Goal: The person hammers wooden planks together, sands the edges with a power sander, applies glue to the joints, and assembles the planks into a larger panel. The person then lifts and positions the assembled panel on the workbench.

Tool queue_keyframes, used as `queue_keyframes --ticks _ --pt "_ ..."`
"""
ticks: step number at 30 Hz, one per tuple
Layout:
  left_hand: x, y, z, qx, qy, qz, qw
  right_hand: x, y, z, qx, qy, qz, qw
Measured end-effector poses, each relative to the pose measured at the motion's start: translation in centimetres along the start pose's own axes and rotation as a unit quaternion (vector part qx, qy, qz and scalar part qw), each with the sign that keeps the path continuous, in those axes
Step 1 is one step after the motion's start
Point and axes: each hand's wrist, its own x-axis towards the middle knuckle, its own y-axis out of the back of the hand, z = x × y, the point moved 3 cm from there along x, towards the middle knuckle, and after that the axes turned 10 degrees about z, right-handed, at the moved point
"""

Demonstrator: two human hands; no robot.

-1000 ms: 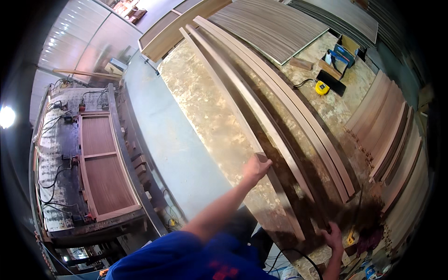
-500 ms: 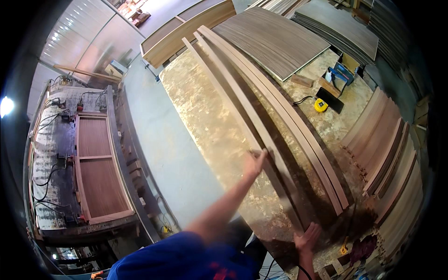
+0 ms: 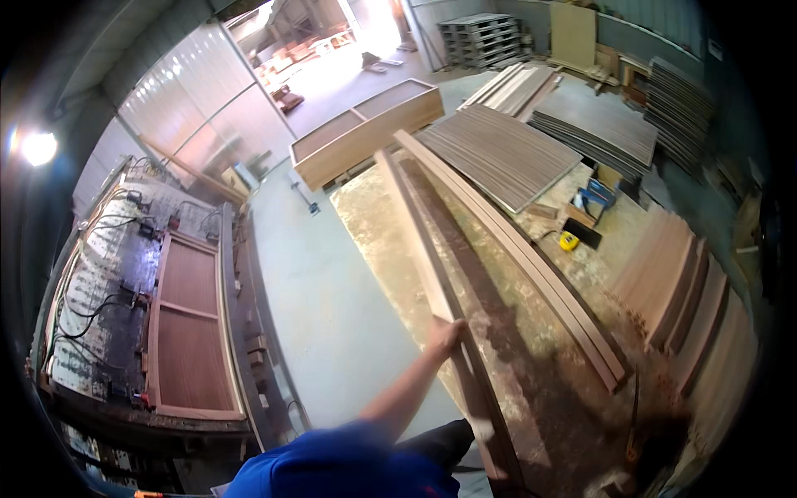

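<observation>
My left hand (image 3: 447, 335) is closed round long, pale wooden strips (image 3: 413, 236) lifted along the left side of the worktable (image 3: 363, 217). They lie so close together that I cannot tell them apart clearly. Their near end runs down to the lower edge of the picture, beside my blue sleeve. My right hand is out of view. To the right, another pair of long wooden strips (image 3: 531, 257) lies side by side on the table, apart from the held ones.
A wood-grain panel (image 3: 501, 153), a yellow tape measure (image 3: 568, 241) and a blue tool (image 3: 599, 194) lie on the table's far right. Curved boards (image 3: 656, 270) are stacked at right. A framed door panel (image 3: 193, 332) rests on the clamping bench at left; a long wooden frame (image 3: 369, 137) stands beyond.
The two left strips have come together and shifted toward the table's left edge, raised in my left hand. My right hand has left the view. The view now takes in more of the room.
</observation>
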Motion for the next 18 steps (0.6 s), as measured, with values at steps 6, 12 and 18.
queue_keyframes --ticks 6,12,18 --pt "-10.9 11.4 3.1 -0.144 -0.008 -0.197 0.97 -13.9 -5.3 -1.9 0.096 -0.052 -0.143 0.984" --pt "-17.7 13.8 15.5 -0.076 -0.175 -0.33 0.924 -1.8 -5.0 -12.6 0.456 0.024 -0.141 0.878" --pt "-23.5 16.2 23.7 0.133 -0.336 -0.411 0.837 25.2 24.4 -8.0 0.675 -0.006 0.221 0.704"
